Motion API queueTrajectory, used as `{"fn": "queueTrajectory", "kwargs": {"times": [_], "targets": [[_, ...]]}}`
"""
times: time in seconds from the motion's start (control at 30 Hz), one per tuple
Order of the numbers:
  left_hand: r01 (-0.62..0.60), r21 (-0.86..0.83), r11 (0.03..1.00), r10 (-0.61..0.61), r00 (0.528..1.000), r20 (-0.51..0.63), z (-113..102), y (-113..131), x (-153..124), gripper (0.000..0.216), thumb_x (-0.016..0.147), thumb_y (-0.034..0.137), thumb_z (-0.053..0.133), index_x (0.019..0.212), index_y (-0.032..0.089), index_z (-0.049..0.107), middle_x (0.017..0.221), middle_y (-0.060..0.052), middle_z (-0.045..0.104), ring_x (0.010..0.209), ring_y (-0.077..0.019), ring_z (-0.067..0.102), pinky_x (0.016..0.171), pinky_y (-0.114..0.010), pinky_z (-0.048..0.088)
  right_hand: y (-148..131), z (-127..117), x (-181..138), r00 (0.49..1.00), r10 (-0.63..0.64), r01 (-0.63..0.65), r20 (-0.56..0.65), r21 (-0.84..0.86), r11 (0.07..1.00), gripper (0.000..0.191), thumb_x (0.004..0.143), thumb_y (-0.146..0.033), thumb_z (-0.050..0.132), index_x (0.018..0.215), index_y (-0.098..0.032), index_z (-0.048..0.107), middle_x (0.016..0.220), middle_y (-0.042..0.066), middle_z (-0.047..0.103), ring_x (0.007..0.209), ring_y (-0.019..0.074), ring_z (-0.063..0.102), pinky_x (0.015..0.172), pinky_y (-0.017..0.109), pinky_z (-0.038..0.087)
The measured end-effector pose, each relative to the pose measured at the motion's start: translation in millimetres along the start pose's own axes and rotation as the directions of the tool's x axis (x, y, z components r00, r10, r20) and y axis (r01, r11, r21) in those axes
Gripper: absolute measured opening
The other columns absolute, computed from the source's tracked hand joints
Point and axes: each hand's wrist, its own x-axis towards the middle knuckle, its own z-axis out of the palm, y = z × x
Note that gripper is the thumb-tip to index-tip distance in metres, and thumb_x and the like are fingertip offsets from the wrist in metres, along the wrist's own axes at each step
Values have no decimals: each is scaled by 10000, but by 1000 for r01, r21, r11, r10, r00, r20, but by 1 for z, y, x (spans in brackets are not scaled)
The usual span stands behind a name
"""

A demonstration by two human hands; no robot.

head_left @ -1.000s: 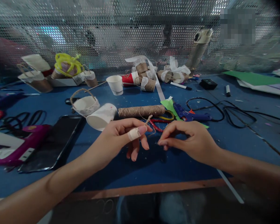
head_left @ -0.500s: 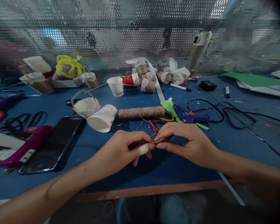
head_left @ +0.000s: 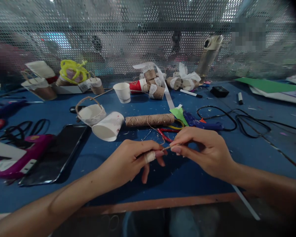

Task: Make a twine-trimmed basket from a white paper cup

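Note:
Between my two hands runs a short stretch of brown twine (head_left: 166, 148). My left hand (head_left: 135, 158), a pale bandage round one finger, pinches it between thumb and forefinger. My right hand (head_left: 202, 151) pinches the twine's other part close by. A loose strand leads back to the twine roll (head_left: 150, 120), lying sideways just beyond my hands. Red-handled scissors (head_left: 162, 134) lie partly hidden behind my right hand. Left of the roll, a paper cup (head_left: 110, 126) rests on its side against a small white basket (head_left: 91, 113) with a twine handle.
A blue glue gun (head_left: 204, 124) with a black cord lies right of the roll. A phone (head_left: 56, 154) and a magenta box (head_left: 37, 151) are at left. Several decorated cups, a white cup (head_left: 122, 92) and a bottle (head_left: 209, 56) stand along the perforated metal screen (head_left: 138, 42).
My right hand has moved slightly right, away from my left, and more twine shows between the fingertips. The lower fingers of my left hand have spread downward.

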Motion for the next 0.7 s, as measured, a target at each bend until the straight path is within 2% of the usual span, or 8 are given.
{"fn": "queueTrajectory", "kwargs": {"times": [0.1, 0.2, 0.3, 0.43, 0.53, 0.63, 0.7], "targets": [[35, -49, 998, -33, 999, 41, 0, 3, 0, 226, 1027, 291, 510, 987, 179, 702, 848, -25, 783, 416, -66, 654, 335, -114, 394, -2, 2, -2, 999, -26, 26, -33, -3, 1000, 44, 904, -220, 736, 864, -232, 723, 794, 10, 734, 723, 142, 672, 633, 260, 551], [32, -97, 995, -25, 997, 80, -1, 4, -1, 224, 1031, 306, 513, 982, 184, 695, 918, -33, 797, 407, -49, 637, 354, -117, 386, -5, 2, -2, 999, -19, 20, -48, 13, 1000, 66, 907, -215, 730, 845, -231, 715, 789, 11, 728, 728, 142, 672, 631, 256, 552], [-13, -83, 996, 17, 999, 45, -3, 1, -1, 243, 1040, 346, 507, 1000, 197, 694, 908, -19, 797, 411, -40, 619, 399, -122, 419, -5, 1, -1, 997, 62, -59, -35, 88, 994, 72, 924, -231, 707, 852, -224, 705, 801, 9, 700, 692, 123, 657, 583, 230, 542], [-39, -32, 999, 37, 998, -59, -9, -4, -1, 238, 1029, 351, 531, 1061, 205, 717, 823, -7, 776, 426, -52, 597, 432, -140, 437, 0, -2, 2, 983, 167, -151, -78, 182, 972, 108, 947, -275, 671, 864, -208, 665, 805, 12, 652, 641, 116, 643, 530, 222, 546], [-54, 8, 999, 55, 995, -78, -12, -6, 1, 239, 1024, 307, 526, 1102, 191, 719, 774, -6, 760, 418, -63, 575, 438, -158, 443, 5, -5, 4, 989, 140, -139, -49, 20, 990, 106, 964, -268, 634, 880, -205, 634, 798, 10, 638, 653, 116, 635, 572, 225, 551], [-73, 77, 994, 77, 996, -54, -12, -7, 3, 225, 1024, 276, 520, 1086, 190, 718, 784, 2, 773, 417, -56, 556, 486, -166, 461, 9, -6, 4, 999, 37, -37, -1, -200, 979, 51, 963, -263, 632, 968, -212, 624, 890, 27, 661, 735, 130, 649, 653, 240, 559], [-80, 144, 986, 85, 996, -32, -11, -8, 3, 222, 1028, 267, 515, 1033, 193, 725, 798, 8, 787, 426, -52, 559, 529, -169, 469, 10, -7, 4, 999, -29, 38, 35, -278, 960, 121, 965, -288, 645, 1059, -215, 630, 969, 42, 680, 791, 137, 663, 703, 246, 558]]}}
